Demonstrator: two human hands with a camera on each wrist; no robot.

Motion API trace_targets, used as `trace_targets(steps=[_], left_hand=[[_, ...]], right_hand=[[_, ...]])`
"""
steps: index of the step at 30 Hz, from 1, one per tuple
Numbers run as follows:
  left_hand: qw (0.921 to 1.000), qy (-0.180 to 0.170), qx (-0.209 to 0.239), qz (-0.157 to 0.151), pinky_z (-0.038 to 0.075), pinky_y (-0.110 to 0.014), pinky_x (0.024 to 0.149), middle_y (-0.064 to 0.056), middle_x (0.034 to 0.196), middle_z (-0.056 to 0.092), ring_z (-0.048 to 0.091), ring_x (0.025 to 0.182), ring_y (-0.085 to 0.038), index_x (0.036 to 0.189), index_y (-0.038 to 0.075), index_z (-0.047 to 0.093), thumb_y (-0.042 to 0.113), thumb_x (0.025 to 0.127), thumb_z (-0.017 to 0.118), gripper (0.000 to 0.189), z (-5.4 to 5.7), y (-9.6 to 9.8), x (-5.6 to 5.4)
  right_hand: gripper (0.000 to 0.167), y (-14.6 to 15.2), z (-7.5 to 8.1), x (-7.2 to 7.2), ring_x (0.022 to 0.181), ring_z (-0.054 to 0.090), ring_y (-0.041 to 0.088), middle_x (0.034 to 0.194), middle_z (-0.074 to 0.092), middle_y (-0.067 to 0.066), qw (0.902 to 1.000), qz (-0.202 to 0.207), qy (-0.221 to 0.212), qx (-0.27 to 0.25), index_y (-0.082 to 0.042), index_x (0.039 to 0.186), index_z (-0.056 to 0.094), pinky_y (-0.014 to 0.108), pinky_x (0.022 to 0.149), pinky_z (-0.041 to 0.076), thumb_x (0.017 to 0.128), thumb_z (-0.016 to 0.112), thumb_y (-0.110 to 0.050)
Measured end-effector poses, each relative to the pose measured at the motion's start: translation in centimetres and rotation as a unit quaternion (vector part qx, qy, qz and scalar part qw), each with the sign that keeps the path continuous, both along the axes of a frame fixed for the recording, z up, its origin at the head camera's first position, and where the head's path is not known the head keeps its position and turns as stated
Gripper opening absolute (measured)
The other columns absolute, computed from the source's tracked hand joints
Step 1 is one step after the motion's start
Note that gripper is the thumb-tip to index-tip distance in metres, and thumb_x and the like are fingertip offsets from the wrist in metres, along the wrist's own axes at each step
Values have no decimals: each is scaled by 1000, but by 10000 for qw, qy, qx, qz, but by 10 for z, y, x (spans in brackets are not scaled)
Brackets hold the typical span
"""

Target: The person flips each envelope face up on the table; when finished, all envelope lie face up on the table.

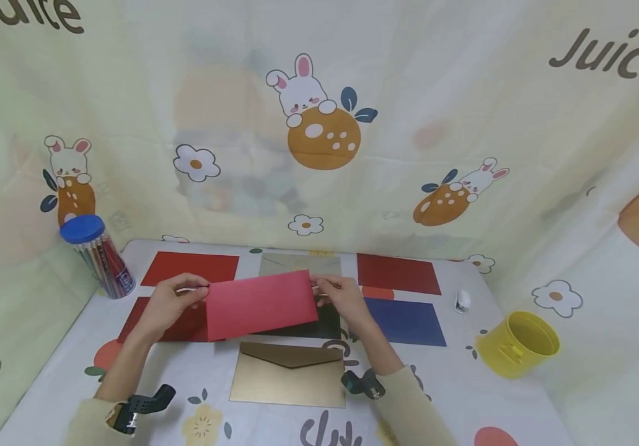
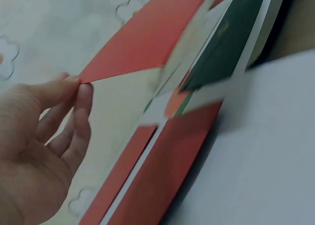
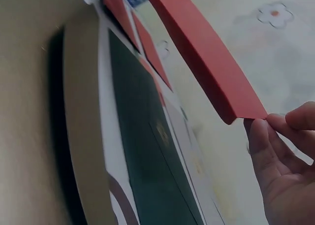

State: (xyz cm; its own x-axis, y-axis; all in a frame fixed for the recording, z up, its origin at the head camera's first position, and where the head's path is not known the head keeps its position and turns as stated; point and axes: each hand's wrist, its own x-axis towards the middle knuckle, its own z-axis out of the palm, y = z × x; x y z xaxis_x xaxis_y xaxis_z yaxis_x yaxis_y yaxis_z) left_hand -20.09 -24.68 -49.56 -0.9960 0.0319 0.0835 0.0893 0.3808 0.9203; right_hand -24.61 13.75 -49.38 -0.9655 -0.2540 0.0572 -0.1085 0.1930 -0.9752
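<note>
Your left hand (image 1: 170, 302) and right hand (image 1: 348, 301) pinched the pink envelope (image 1: 262, 305) at opposite ends, probably to steady it above the table (image 1: 464, 390).

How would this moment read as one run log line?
left hand: pinches pink-red envelope | right hand: pinches its opposite end | gold envelope: lies on table

The plain pinkish-red rectangular paper envelope (image 1: 262, 305) has a gold, brown-flapped paper envelope (image 1: 288, 381) in front, a blue paper rectangle (image 1: 405, 322) to its right, and rabbit-printed cream fabric (image 1: 386, 186) behind.
</note>
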Motion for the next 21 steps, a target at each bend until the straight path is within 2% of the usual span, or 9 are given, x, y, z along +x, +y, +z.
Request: trace_targets(steps=[5, 10, 12, 16, 19, 21], left_hand=[[9989, 239, 395, 27, 58, -27, 77, -12, 115, 68, 71, 93, -19, 120, 10, 68, 28, 94, 73, 32, -5, 28, -9], [9972, 178, 709, -165, 58, -29, 82, -14, 115, 68, 71, 96, -29, 119, 8, 68, 27, 93, 74, 33, -7, 49, -17], [9964, 171, 796, -239, 57, -30, 85, -15, 114, 68, 71, 97, -34, 119, 7, 68, 27, 93, 75, 34, -6, 54, -19], [9968, 201, 738, -248, 56, -38, 87, -12, 111, 70, 68, 100, -32, 116, 10, 72, 31, 92, 76, 32, -4, 64, -22], [9968, 153, 722, -315, 56, -45, 86, -8, 109, 71, 64, 103, -29, 115, 13, 74, 31, 91, 76, 30, -3, 72, -25], [9957, 85, 798, -470, 55, -48, 87, -8, 109, 72, 66, 102, -35, 115, 13, 74, 28, 92, 75, 27, -4, 76, -26]], right_hand=[[27, 22, 0, 1, 95, 70, 23, 112, 73, 10, 9989, -415, 92, -197, -10, 123, 72, 49, 77, 59, 99, 65, -19], [28, 43, -6, 1, 91, 69, 27, 106, 73, 11, 9968, -697, 140, -357, -12, 120, 72, 57, 77, 56, 95, 72, -24], [29, 49, -8, 1, 85, 67, 29, 104, 72, 12, 9961, -784, 149, -371, -13, 119, 72, 52, 74, 57, 93, 74, -25], [29, 58, -12, 2, 71, 62, 27, 99, 70, 13, 9952, -893, 158, -367, -14, 119, 69, 36, 67, 57, 92, 75, -23], [30, 65, -14, 3, 74, 62, 21, 100, 69, 13, 9942, -946, 153, -486, -12, 120, 68, 30, 64, 55, 92, 75, -21], [31, 71, -15, 5, 77, 62, 19, 102, 68, 13, 9935, -972, 164, -569, -11, 120, 68, 30, 63, 55, 92, 75, -20]])
